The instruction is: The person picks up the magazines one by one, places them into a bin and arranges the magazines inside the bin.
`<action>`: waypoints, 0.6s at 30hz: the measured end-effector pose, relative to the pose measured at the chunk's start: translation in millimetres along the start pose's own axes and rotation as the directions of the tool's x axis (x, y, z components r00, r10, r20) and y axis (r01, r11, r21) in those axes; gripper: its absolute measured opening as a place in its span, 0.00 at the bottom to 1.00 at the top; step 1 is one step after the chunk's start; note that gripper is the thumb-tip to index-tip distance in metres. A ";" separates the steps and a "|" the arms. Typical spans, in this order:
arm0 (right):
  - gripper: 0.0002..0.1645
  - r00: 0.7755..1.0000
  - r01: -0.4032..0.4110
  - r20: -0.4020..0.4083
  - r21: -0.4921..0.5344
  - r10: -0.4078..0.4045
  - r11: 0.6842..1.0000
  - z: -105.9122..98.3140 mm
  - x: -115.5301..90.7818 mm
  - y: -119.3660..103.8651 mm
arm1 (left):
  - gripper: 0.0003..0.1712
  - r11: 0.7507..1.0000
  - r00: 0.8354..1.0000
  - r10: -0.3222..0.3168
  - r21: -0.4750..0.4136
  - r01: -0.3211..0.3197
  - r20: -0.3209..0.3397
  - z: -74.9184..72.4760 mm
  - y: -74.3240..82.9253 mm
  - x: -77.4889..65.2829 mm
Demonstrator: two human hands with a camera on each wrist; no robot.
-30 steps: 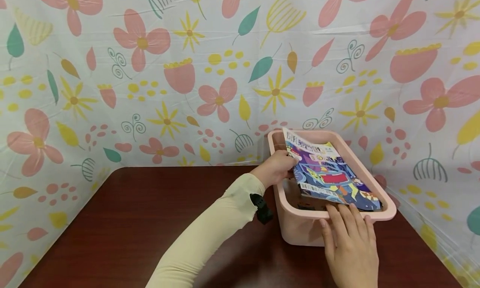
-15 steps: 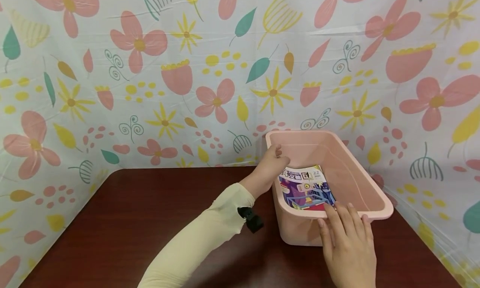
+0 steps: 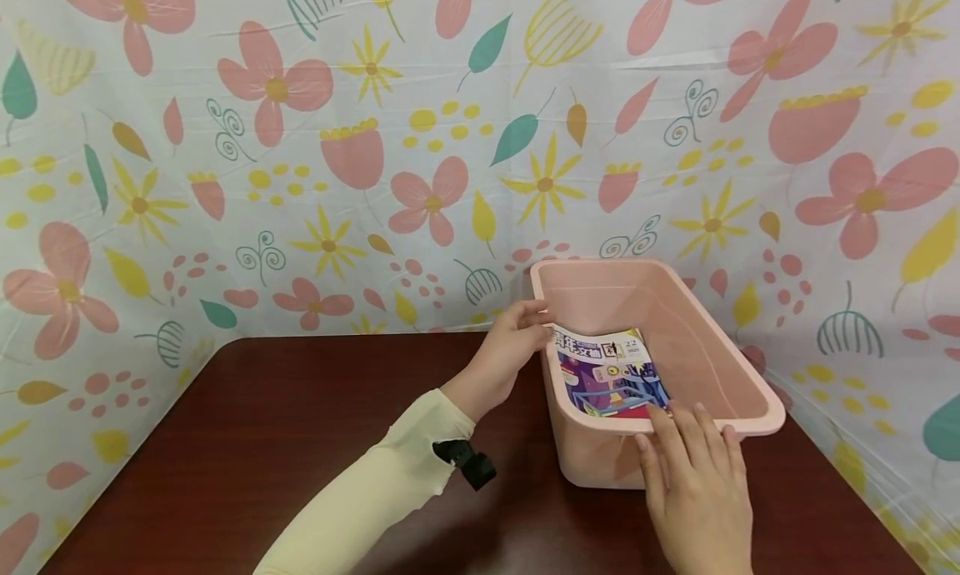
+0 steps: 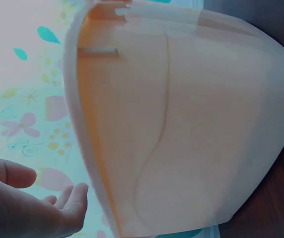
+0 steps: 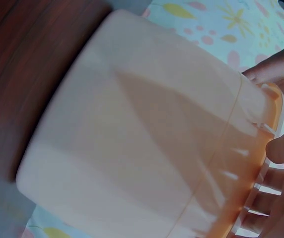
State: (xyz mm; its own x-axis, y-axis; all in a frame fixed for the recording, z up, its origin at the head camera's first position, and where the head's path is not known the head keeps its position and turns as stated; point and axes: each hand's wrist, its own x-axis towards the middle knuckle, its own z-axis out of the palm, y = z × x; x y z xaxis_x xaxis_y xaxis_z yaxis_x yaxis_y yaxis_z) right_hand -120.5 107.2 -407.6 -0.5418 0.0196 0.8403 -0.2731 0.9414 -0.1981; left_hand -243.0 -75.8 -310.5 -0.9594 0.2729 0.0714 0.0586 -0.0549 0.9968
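Observation:
A pink plastic storage bin (image 3: 600,454) stands on the right part of the table. Inside it, toward the left, lies a magazine (image 3: 611,375) with a colourful purple and blue cover; the front rim hides its lower part. My left hand (image 3: 510,346) is at the bin's left rim, holding nothing. In the left wrist view its thumb and fingers (image 4: 75,208) are spread apart beside the rim. My right hand (image 3: 697,475) holds the front rim, fingertips over the edge and thumb against the outside. The right wrist view shows those fingers (image 5: 266,198) across the rim.
The dark brown wooden table (image 3: 300,442) extends left of the bin. A floral curtain (image 3: 450,142) hangs behind and at both sides, close to the bin's back. A black strap device (image 3: 468,462) sits on my left wrist.
The magazine, held tilted above the bin by my left hand, has been let go and lies inside. My left hand has drawn back left to the rim. The right hand stays put.

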 end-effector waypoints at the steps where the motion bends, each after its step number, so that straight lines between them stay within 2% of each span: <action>1: 0.33 1.000 0.001 -0.001 -0.001 -0.001 1.000 0.0 0.0 -0.1 | 0.25 1.000 1.000 0.008 -0.007 -0.008 0.009 -1.6 0.3 -2.5; 9: 0.34 1.000 0.016 0.006 -0.005 -0.016 1.000 -3.7 2.3 0.2 | 0.22 0.998 0.997 0.064 -0.007 -0.064 0.047 -13.4 1.3 -21.7; 18: 0.36 0.999 0.036 0.037 -0.007 -0.035 0.999 -8.1 4.6 1.5 | 0.19 0.994 0.994 0.099 0.047 -0.101 0.039 -25.7 -2.6 -43.4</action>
State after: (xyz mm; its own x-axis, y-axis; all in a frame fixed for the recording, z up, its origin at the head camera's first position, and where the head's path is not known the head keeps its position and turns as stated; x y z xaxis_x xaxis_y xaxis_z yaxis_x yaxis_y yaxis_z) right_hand -116.9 111.4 -400.0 -0.5608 -0.0260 0.8275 -0.2863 0.9440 -0.1643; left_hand -208.6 -112.1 -317.2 -0.9374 0.3036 0.1708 0.1676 -0.0369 0.9852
